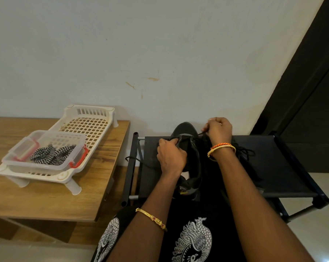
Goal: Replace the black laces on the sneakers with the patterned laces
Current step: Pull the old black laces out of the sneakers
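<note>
1. A black sneaker [188, 148] lies on a dark fabric shelf [284, 167], toe pointing to 12 o'clock.
2. The left hand [171, 157] grips the sneaker's tongue edge.
3. The right hand [219, 130] pinches a black lace [202, 133] at the sneaker's 2 o'clock side.
4. Patterned laces [52, 154] lie in a clear container [19, 163], on a white rack [101, 114] on the wooden tabletop [46, 201], at 9 o'clock from the sneaker.

No legible text, label, brand or number on anything here.

Head view looks forward and down, close over the rack [284, 167].
</note>
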